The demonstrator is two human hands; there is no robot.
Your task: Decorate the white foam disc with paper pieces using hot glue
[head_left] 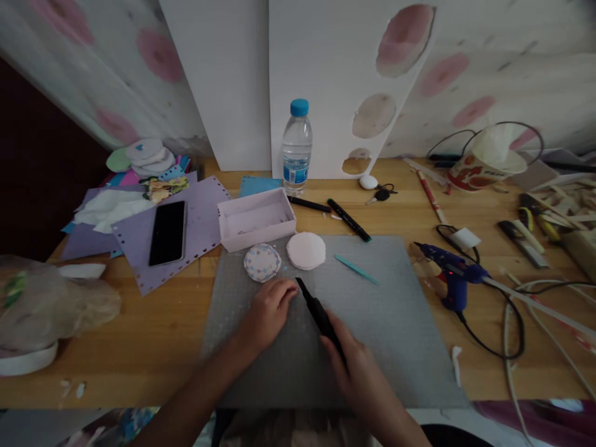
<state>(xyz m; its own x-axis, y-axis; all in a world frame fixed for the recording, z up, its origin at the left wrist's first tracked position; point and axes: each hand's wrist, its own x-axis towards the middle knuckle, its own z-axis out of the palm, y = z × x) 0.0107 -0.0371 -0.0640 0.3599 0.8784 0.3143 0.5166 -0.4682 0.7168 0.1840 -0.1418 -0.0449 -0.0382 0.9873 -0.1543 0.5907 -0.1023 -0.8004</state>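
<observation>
My right hand [347, 357] is wrapped round a black craft knife [321, 315], its tip pointing up and left over the grey cutting mat [382, 335]. Just left of that tip, my left hand [272, 310] has its fingers pressed together in a pinch; whatever they hold is too small to make out. Beyond my left hand lies a round disc with a dotted pattern [262, 262], and to its right a plain whitish disc [306, 251]. A pale open box [257, 220] stands behind both discs. Teal tweezers [356, 269] lie on the mat at the right.
A water bottle [297, 149] stands behind the box, near two dark markers. On the left are a phone [168, 233], purple paper and a plastic bag. A blue glue gun [451, 270] with cables, cutters and a paper bucket [487, 164] occupy the right side.
</observation>
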